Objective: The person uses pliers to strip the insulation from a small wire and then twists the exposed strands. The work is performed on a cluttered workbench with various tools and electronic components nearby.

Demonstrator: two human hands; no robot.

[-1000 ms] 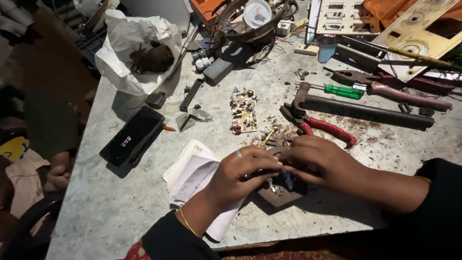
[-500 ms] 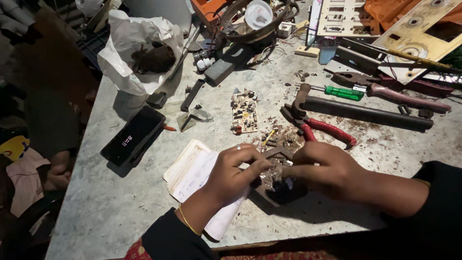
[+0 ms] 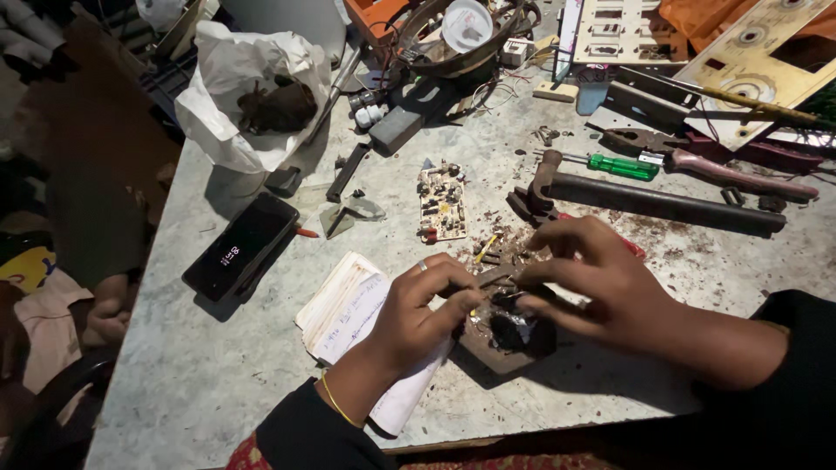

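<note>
**Q:** Dark, rusted metal at centre: what is lying there, and where?

**A:** A small dark component block is sitting on the stone-grey worktop, just below centre, with a narrow metal piece at its 12 o'clock edge. Rust-coloured debris is lying further out at 12 o'clock.

**Q:** How are the hands standing?

**A:** The left hand is coming in from 7 o'clock, its ringed fingers curled together and pinching the metal piece. The right hand is reaching in from 3 o'clock, its fingers spread apart above and bent over the block; its fingertips are meeting the same piece, though whether they are gripping it cannot be told.

**Q:** What is surrounding them?

**A:** A white notebook is lying under the left wrist at 9 o'clock. A black phone is resting at 10 o'clock, well apart. A small circuit board is lying at 12 o'clock. Red-handled pliers are lying near the right hand at 1 o'clock, with a long dark bar and a green-handled screwdriver beyond. A white bag is standing at 11 o'clock.
</note>
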